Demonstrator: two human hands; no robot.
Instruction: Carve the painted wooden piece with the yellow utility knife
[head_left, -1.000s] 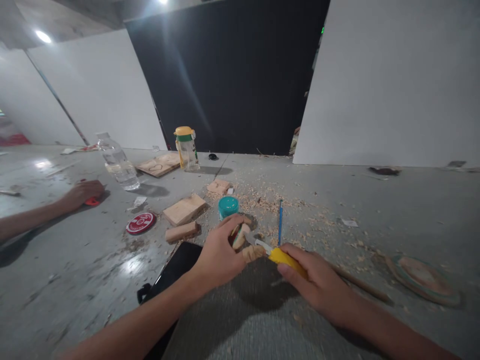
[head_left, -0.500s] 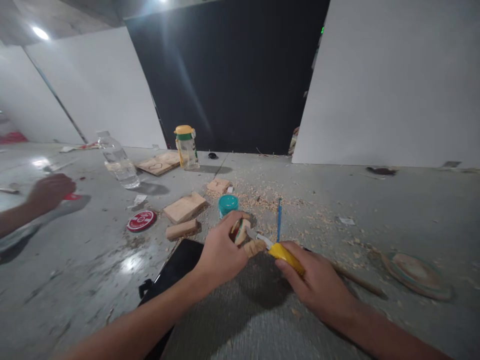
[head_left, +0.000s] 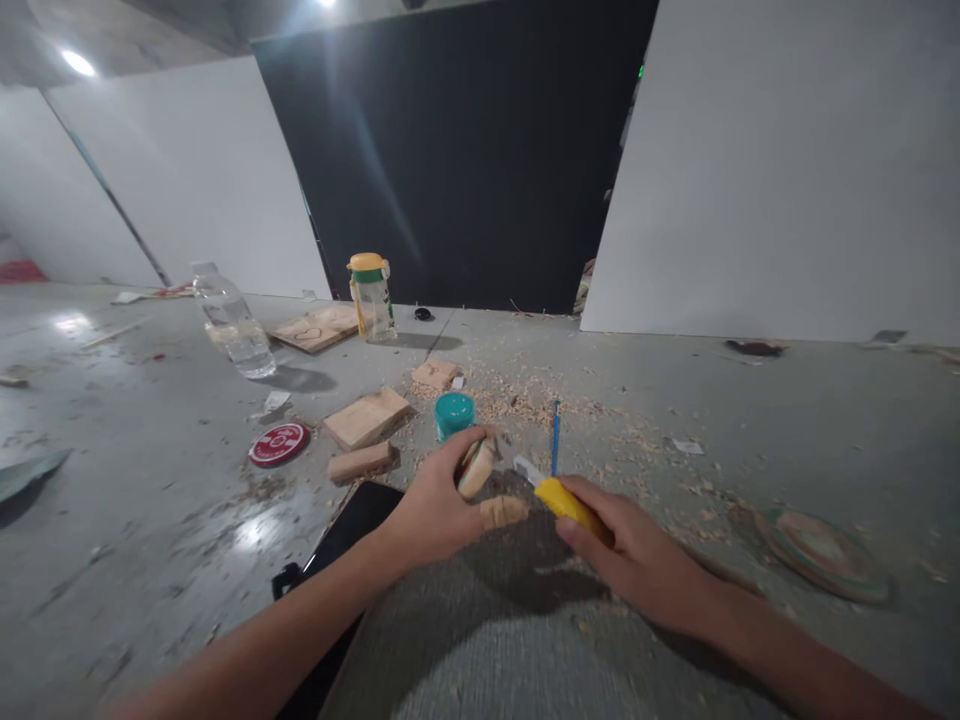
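My left hand [head_left: 442,497] is closed around a small piece of wood [head_left: 477,470], pale with a darker painted-looking edge; my fingers cover part of it. A tan wrapping [head_left: 504,512] sits on that hand's thumb, which stands out from the piece. In my right hand [head_left: 630,545] is a yellow-handled utility knife [head_left: 568,505], its blade pointing up and left, a short gap away from the wood. Just beyond my left hand stands a small jar with a teal lid [head_left: 454,410]. A thin blue stick [head_left: 556,440] shows behind the knife.
Wood shavings [head_left: 525,400] litter the floor ahead. Wooden blocks [head_left: 367,418], a red round lid [head_left: 279,444], a clear water bottle [head_left: 234,325] and a yellow-topped bottle [head_left: 371,297] stand or lie to the left. A black flat object [head_left: 352,535] lies under my left forearm; a round disc [head_left: 821,550] is at right.
The knife blade has come away from the wood, and my left thumb has moved apart from the blade. Another person's hand at the far left has gone out of view.
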